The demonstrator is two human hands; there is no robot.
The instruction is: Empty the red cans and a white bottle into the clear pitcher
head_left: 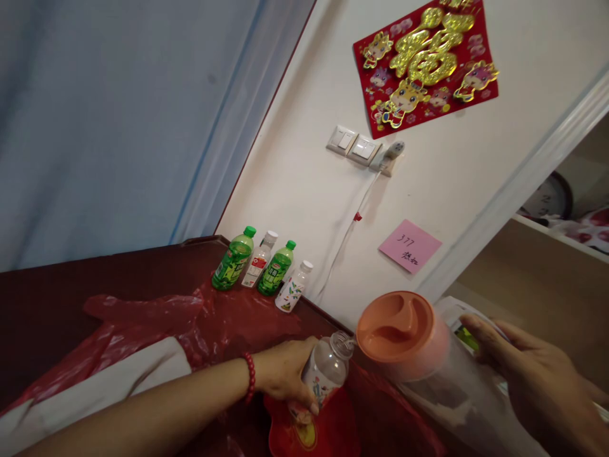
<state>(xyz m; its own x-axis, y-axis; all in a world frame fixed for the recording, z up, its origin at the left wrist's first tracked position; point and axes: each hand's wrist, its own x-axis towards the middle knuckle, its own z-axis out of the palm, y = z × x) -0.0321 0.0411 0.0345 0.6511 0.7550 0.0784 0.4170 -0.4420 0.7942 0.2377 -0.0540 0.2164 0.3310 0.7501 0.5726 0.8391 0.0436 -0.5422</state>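
Observation:
My left hand, a red bead bracelet at the wrist, is wrapped round an uncapped clear bottle with a printed label. The bottle leans a little over a red tray. At the right, my right hand grips the handle side of a translucent pitcher with an orange lid. The pitcher is tilted, its lid end close to the bottle mouth. A thin stream of clear liquid seems to run between them. My right fingers are partly hidden behind the handle.
Against the wall stand two green-capped bottles and two white-capped bottles. A red plastic bag and a white cloth-like piece lie on the dark table. A white cord hangs from the wall socket.

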